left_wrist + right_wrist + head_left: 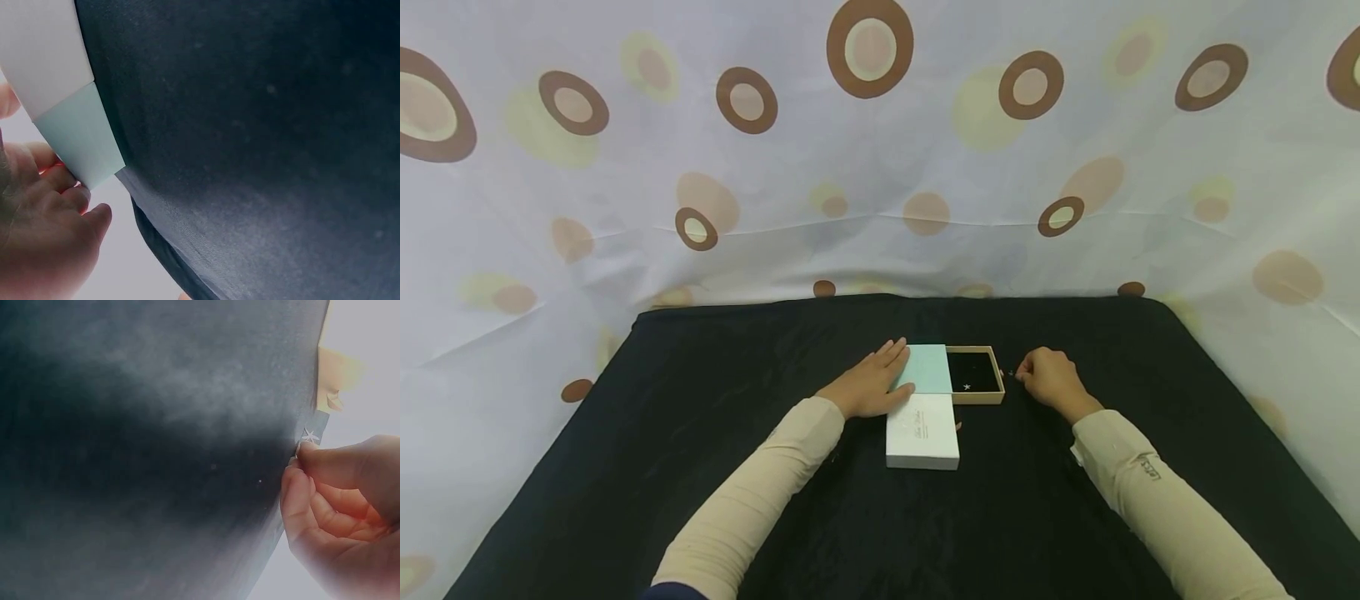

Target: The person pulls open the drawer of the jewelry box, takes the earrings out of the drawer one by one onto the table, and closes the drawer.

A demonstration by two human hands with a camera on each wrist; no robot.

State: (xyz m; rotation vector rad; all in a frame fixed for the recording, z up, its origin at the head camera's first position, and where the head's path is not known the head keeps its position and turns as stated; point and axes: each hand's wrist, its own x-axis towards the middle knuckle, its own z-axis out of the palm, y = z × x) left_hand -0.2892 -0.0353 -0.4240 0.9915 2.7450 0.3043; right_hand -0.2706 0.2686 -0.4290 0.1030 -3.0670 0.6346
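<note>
My left hand (872, 383) lies with fairly straight fingers on the teal cover (931, 367) of a small jewelry box, its thumb near the white box (922, 433). In the left wrist view its fingertips are by the edge of the teal cover (81, 134). From under that cover a tan drawer (979, 398) sticks out to the right. One small silver star (966, 387) lies on its black lining. Just right of the drawer, my right hand (1051, 379) pinches a small star-shaped earring (310, 435) between thumb and index finger; the fingertips hide part of it.
Black cloth (880, 533) covers the table. The white box, with printed lettering, lies directly in front of the teal one, a small tan tab (958, 427) at its right side. Behind the table hangs a pale curtain (880, 150) with brown and green circles.
</note>
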